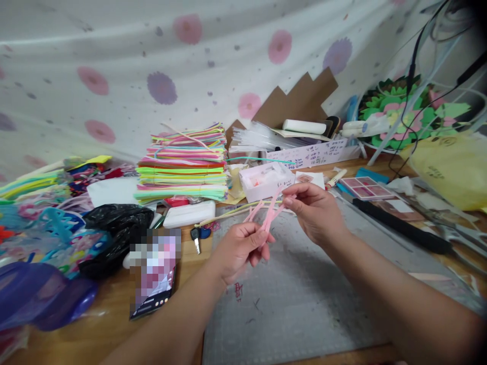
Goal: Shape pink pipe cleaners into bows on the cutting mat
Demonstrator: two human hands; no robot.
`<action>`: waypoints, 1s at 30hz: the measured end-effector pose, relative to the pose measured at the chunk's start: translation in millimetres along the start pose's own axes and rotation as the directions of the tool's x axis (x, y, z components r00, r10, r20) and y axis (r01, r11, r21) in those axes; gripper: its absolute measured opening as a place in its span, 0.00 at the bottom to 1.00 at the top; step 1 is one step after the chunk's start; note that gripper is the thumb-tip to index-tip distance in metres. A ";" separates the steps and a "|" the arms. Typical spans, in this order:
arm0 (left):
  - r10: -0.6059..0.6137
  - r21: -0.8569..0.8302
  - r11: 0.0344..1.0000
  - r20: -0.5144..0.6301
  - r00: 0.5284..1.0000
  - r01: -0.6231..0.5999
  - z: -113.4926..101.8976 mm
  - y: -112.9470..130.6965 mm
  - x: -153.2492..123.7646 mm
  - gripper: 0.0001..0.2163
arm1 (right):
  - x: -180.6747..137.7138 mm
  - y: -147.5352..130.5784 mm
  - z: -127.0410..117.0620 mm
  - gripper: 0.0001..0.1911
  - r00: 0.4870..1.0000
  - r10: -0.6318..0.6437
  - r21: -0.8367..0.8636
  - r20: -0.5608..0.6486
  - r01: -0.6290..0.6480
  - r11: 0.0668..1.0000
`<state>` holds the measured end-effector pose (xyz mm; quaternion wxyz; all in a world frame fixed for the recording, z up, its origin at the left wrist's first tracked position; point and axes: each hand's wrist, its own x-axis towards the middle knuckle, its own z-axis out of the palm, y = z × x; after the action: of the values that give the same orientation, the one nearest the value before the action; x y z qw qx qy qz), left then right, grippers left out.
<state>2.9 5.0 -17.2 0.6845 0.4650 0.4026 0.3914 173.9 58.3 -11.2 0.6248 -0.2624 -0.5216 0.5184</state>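
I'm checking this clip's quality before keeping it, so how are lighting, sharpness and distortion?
Head view: soft, even light, no hard shadows or glare; wide-lens bending stretches the picture toward its edges; the top right corner is dark; the pink strips held by the left hand and right hand look slightly soft; the phone is pixelated over.

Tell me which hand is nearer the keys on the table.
Left. The left hand, gripping the pink strips, is just right of the keys; the right hand pinches the strips farther right.
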 end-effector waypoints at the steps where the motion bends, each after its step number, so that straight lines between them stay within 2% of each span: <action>1: -0.006 0.006 1.000 0.006 1.000 0.006 -0.1 0.1 -0.1 0.12 | 0.6 -1.5 0.2 0.08 1.000 0.004 0.038 -0.013 -0.004 0.999; 3: -0.010 0.011 1.000 0.017 1.000 0.010 0.1 1.0 -0.5 0.12 | 0.3 -3.7 1.6 0.11 0.998 0.060 0.108 0.004 -0.060 0.992; 5: -0.007 0.010 1.000 0.020 1.000 0.007 0.3 2.1 -0.9 0.11 | -2.0 -4.1 3.6 0.14 0.982 0.162 0.118 0.101 -0.173 0.978; 7: -0.006 0.011 1.000 0.016 1.000 0.006 0.2 2.7 -1.0 0.11 | -5.1 -2.7 5.4 0.16 0.944 0.244 0.056 0.224 -0.262 0.963; 9: -0.008 0.044 0.999 0.005 1.000 0.008 -0.3 2.5 -0.9 0.11 | -7.9 -0.6 6.2 0.13 0.919 0.265 -0.018 0.292 -0.271 0.962; 13: -0.031 0.149 0.988 -0.012 0.999 0.033 -2.5 1.9 -0.7 0.11 | -9.1 1.8 4.8 0.11 0.943 0.231 -0.096 0.239 -0.214 0.972; 16: -0.046 0.164 0.985 -0.008 0.999 0.046 -5.5 3.3 -0.7 0.10 | -8.4 0.5 5.2 0.10 0.958 0.219 -0.086 0.185 -0.206 0.975; 22: -0.097 0.096 0.992 0.131 0.987 0.084 -10.4 5.7 -1.0 0.10 | -10.6 -5.4 13.5 0.09 0.970 0.234 0.006 0.067 -0.235 0.972; 24: -0.052 0.114 0.993 0.117 0.992 0.039 -8.8 4.4 -0.2 0.09 | -10.3 -5.7 13.4 0.10 0.966 0.249 0.003 0.064 -0.250 0.968; 26: 0.057 0.130 0.990 0.054 0.997 -0.064 -5.6 2.4 1.3 0.08 | -9.1 -4.3 11.4 0.10 0.968 0.241 -0.031 0.076 -0.239 0.970; 28: 0.165 0.126 0.979 -0.004 0.986 -0.163 -2.0 0.6 2.7 0.08 | -8.0 -2.1 9.4 0.11 0.972 0.220 -0.073 0.076 -0.215 0.974; 30: 0.218 0.125 0.969 -0.030 0.975 -0.213 1.1 -0.5 3.1 0.08 | -8.1 -0.3 9.2 0.11 0.975 0.213 -0.106 0.066 -0.206 0.973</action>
<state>5.2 7.3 -17.9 0.5996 0.5381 0.3873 0.4483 166.2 48.8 -11.1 0.5323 -0.3264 -0.5398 0.5646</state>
